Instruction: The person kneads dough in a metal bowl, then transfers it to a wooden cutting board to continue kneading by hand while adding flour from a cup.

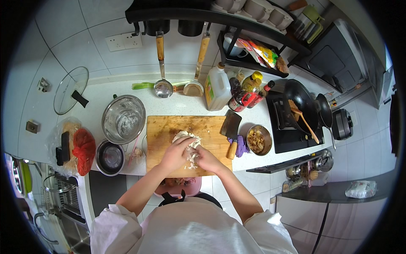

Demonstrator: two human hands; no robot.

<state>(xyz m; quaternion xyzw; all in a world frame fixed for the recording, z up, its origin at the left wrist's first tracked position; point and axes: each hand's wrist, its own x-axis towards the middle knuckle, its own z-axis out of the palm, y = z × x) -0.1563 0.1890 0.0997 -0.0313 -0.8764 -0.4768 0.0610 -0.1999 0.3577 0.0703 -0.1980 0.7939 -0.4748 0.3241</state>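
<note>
A lump of shaggy white dough lies on the wooden cutting board, with loose flakes scattered below it. My left hand lies over the dough's left side, fingers stretched across its top. From the right, my right hand grips the dough's lower edge with bent fingers; its fingertips are partly hidden. A cleaver rests at the board's right edge, its wooden handle towards me. Left of the board stands a floury metal bowl.
Right of the board are a purple cloth, a bowl of chopped food and a wok on the cooktop. Bottles and a plastic jug stand behind. A dark bowl and red bag sit left; a pink basin is below.
</note>
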